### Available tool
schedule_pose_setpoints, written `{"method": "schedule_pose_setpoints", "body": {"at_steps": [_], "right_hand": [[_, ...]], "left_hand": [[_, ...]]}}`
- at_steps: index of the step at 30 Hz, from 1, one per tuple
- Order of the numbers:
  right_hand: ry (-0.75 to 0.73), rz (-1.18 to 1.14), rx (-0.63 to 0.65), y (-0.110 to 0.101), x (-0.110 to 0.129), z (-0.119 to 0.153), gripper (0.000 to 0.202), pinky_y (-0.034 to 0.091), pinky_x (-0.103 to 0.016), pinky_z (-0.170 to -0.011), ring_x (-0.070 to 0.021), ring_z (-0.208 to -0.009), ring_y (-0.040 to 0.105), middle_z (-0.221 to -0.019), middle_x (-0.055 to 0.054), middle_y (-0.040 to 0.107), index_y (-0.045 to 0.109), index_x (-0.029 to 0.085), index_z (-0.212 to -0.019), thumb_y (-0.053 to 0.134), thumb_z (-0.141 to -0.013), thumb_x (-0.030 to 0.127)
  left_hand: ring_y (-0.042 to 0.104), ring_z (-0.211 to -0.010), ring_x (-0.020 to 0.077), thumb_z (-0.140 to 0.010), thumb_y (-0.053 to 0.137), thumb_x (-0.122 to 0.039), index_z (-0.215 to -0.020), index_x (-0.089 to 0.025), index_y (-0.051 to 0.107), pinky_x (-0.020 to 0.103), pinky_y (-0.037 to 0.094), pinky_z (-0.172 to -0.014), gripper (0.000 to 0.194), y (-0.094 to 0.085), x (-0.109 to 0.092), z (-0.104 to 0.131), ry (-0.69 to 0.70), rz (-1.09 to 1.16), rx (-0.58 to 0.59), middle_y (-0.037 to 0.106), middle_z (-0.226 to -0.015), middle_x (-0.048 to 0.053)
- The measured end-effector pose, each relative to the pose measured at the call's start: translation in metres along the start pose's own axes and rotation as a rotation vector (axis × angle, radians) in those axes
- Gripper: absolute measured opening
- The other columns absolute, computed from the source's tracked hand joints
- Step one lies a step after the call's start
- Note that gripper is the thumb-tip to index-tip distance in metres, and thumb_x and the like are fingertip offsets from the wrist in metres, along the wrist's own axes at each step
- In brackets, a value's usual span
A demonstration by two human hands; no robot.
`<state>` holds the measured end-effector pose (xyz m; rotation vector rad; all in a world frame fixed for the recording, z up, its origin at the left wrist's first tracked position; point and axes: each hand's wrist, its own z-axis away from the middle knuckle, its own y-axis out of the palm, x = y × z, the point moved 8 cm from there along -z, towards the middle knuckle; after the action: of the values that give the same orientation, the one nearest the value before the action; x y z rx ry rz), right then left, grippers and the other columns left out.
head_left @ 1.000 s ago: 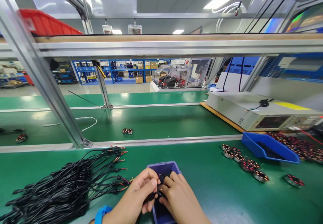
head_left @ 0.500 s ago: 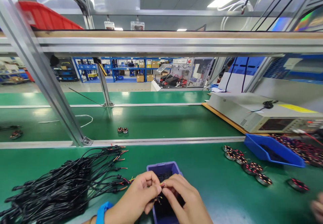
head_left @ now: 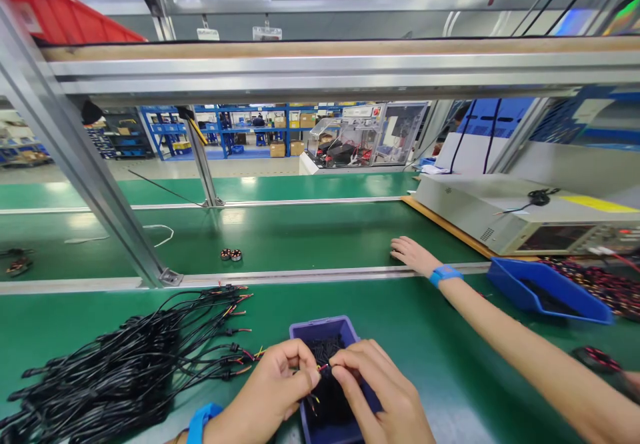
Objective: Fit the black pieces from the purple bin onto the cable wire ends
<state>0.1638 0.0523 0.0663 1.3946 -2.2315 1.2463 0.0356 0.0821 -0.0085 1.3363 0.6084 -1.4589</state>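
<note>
Over a purple bin [head_left: 318, 329] holding small black pieces, my left hand [head_left: 283, 381] pinches a thin cable end with red and yellow wires [head_left: 323, 368]. Facing it, my right hand [head_left: 377, 387] has thumb and index finger pressed together at the tip of the same wires. More short wire ends hang below my left fingers. A large bundle of black cables [head_left: 115, 364] with bare coloured wire ends lies at the left, its ends reaching close to my left hand.
Another person's arm [head_left: 500, 321] reaches in from the right across the front rail [head_left: 350, 275]. A blue tray [head_left: 550, 291], copper coils [head_left: 595, 284] and a grey instrument [head_left: 500, 211] stand right. Two coils [head_left: 231, 255] sit behind the rail. A metal post [head_left: 95, 157] slants at left.
The other person's arm has come in from the right, over the place where several coils showed. My right hand has shifted slightly right, and the view has tilted down a little.
</note>
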Motion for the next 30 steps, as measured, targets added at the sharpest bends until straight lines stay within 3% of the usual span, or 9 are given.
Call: {"method": "schedule_pose_setpoints", "body": {"at_steps": [11,18,25,30], "right_hand": [[0.009,-0.017,0.036,0.002,0.001,0.000,0.017,0.053,-0.031,-0.071,-0.0186,-0.072,0.063,-0.079,-0.003,0.067,0.062,0.023,-0.089,0.049,-0.097,0.015],[-0.004,-0.013,-0.023,-0.005,0.002,0.000,0.014,0.054,-0.031,-0.069,-0.0190,-0.069,0.063,-0.078,-0.004,0.068,0.062,0.023,-0.090,0.051,-0.097,0.017],[0.005,-0.017,0.026,0.000,0.000,0.002,0.017,0.053,-0.029,-0.070,-0.0188,-0.073,0.064,-0.080,-0.004,0.067,0.063,0.023,-0.089,0.050,-0.098,0.015],[0.028,-0.046,0.032,0.006,-0.001,0.005,0.017,0.052,-0.023,-0.059,-0.0159,-0.064,0.063,-0.075,-0.002,0.066,0.064,0.023,-0.088,0.050,-0.099,0.020]], "left_hand": [[0.021,-0.041,0.0029,-0.067,0.079,-0.057,-0.070,-0.019,0.053,0.021,0.011,-0.040,0.046,0.001,-0.003,0.003,0.026,0.005,-0.002,0.043,-0.055,-0.010],[0.020,-0.040,0.0026,-0.065,0.080,-0.057,-0.069,-0.018,0.054,0.020,0.011,-0.040,0.047,0.000,-0.003,0.003,0.012,0.020,-0.016,0.043,-0.054,-0.010],[0.023,-0.040,0.0029,-0.065,0.079,-0.061,-0.069,-0.019,0.053,0.020,0.012,-0.040,0.050,0.000,-0.003,0.003,0.022,0.003,-0.008,0.044,-0.054,-0.010],[0.030,-0.043,0.0041,-0.071,0.077,-0.057,-0.072,-0.018,0.055,0.020,0.015,-0.041,0.045,-0.002,-0.002,0.003,0.087,0.002,-0.007,0.050,-0.060,-0.006]]}}
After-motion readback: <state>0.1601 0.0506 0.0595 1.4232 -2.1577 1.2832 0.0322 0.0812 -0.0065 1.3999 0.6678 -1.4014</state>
